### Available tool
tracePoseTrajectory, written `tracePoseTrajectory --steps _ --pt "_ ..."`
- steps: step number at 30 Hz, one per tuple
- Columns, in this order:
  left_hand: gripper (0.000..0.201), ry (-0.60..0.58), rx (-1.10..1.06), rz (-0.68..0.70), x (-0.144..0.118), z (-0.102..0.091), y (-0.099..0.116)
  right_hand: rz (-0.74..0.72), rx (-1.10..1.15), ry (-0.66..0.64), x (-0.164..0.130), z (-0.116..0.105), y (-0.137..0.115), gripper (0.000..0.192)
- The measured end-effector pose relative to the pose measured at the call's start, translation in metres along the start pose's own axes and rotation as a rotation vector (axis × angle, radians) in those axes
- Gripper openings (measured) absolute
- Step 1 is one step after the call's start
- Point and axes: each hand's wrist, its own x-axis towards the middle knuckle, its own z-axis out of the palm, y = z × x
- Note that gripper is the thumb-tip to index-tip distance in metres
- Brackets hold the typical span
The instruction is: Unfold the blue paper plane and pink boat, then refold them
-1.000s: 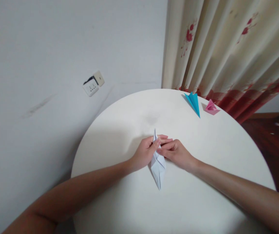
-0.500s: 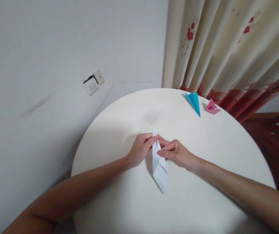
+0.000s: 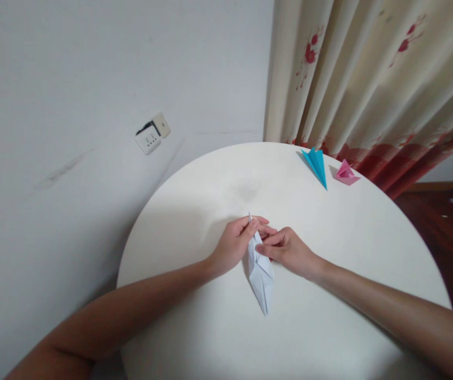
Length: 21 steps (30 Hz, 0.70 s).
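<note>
A long, narrow piece of folded white paper [image 3: 261, 278] points toward me, its pointed near end low over the round white table [image 3: 179, 327]. My left hand [image 3: 234, 240] pinches its far end, thumb on top and fingers behind the paper. My right hand [image 3: 289, 250] grips the right edge around the middle, thumb on the upper face. The fingertips of both hands come close together behind the fold, where the paper partly hides them. A thin tip of the paper sticks up past my left thumb.
Near the table's far right edge lie a blue paper plane [image 3: 316, 166] and a pink folded paper shape [image 3: 346, 174]. A wall with a power socket [image 3: 148, 140] rises at the left. A flowered curtain [image 3: 353, 89] hangs behind the table.
The far end of the paper looks narrower, pressed together under my left thumb, which has shifted slightly right. My right hand keeps its hold in nearly the same place.
</note>
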Motion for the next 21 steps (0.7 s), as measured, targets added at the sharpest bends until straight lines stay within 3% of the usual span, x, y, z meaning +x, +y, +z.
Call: tracePoseTrajectory --steps 11,21 --pt "0.045 -0.074 -0.333 -0.174 0.0004 -0.0018 -0.0058 0.077 0.043 -0.046 -0.0012 -0.0041 0.0056 0.034" --pt "0.050 -0.076 -0.385 -0.195 0.0017 -0.0028 -0.0046 0.072 0.054 -0.074 -0.0009 -0.0044 0.0048 0.031"
